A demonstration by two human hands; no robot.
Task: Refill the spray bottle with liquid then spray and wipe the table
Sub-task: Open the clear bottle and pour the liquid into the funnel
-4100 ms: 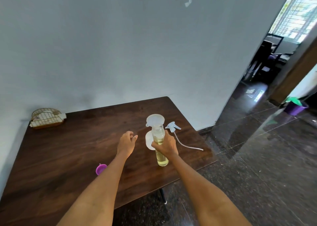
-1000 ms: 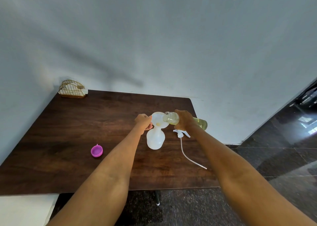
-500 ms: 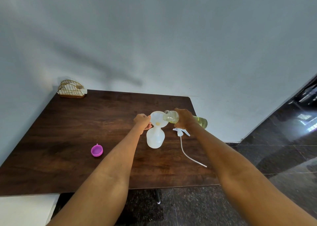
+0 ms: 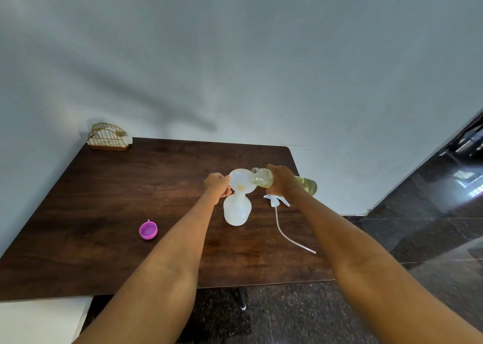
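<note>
1. Looking down through the head view, you see your right hand [image 4: 283,180] wrapped around a clear refill bottle [image 4: 261,177] tipped on its side, its open mouth over a white funnel [image 4: 241,180]; yellowish liquid lies in the bottle's far end and a small yellow pool sits at the funnel's throat.
2. Your left hand [image 4: 217,184] has its fingers curled, pinching the funnel's left rim.
3. The funnel sits in the neck of the white spray bottle [image 4: 236,211], which stands upright on the dark wooden tabletop [image 4: 104,213], right of centre and between your two forearms.
4. The spray head [image 4: 275,201] lies on the tabletop just to the right of the spray bottle, apart from it, with its thin dip tube [image 4: 290,237] trailing toward the near right edge.
5. A purple cap [image 4: 148,230] lies open side up on the tabletop, well to the left of the spray bottle.
6. A gold wire holder [image 4: 108,137] stands at the far left corner against the pale wall [image 4: 235,56].
7. Dark polished floor [image 4: 431,226] shows to the right of the tabletop.
</note>
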